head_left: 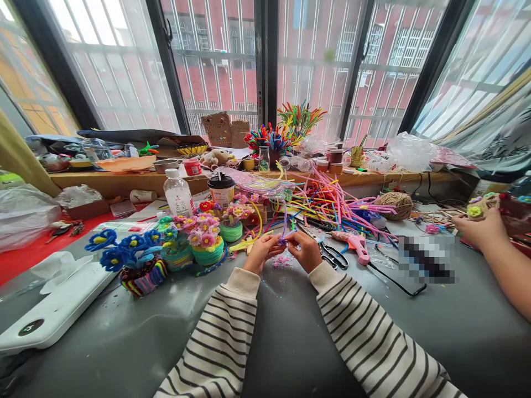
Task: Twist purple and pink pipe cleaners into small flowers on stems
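My left hand [260, 251] and my right hand [306, 250] meet over the grey table [290, 342], both pinching a small purple pipe-cleaner piece [282, 241] whose stem rises between them. Pink fluff scraps [282, 260] lie just below my fingers. Both sleeves are striped. Scissors [332, 255] and a pink glue gun [355, 244] lie right of my right hand. Pipe-cleaner flower pots [206, 243] stand to the left of my left hand.
A heap of coloured pipe cleaners [332, 204] fills the table behind my hands. A blue flower pot [136, 265], water bottle [177, 192], cup [221, 189] and white device [53, 309] are on the left. Another person's hand [481, 229] holds a small flower pot at right, near a twine ball [397, 204].
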A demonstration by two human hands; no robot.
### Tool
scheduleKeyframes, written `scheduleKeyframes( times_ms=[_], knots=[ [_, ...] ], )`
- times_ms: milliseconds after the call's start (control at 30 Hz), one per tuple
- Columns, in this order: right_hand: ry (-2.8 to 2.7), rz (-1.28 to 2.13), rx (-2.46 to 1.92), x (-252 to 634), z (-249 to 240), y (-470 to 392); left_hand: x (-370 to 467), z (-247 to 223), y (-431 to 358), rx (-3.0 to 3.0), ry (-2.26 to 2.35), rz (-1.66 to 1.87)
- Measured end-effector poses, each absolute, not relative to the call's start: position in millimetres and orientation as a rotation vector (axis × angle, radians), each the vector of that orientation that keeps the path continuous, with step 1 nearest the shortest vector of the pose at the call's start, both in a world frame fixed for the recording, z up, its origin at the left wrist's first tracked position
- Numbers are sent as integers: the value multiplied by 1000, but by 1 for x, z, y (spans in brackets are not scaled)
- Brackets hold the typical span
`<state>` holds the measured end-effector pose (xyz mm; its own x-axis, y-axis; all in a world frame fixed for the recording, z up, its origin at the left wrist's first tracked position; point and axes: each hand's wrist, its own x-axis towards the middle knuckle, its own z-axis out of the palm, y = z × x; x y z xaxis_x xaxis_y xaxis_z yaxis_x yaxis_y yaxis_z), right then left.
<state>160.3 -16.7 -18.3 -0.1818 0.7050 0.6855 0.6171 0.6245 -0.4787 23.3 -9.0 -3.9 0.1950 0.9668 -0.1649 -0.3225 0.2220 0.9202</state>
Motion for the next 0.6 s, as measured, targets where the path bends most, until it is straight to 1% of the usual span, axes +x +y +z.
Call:
scheduleKeyframes(
  times_ms=[267,333,400,600],
  knots=[
    [-1790,325,-973,160,-18,-17,23,-4,-10,918,962,1116],
    [-1786,330,-952,161,-18,-16,23,-2,-11,919,975,1131],
    [-1834,266,-940,163,-18,-15,23,-1,-12,908,983,1131],
    [-1983,-81,-960,166,-20,-12,22,-2,-11,857,936,1064]
  ],
)
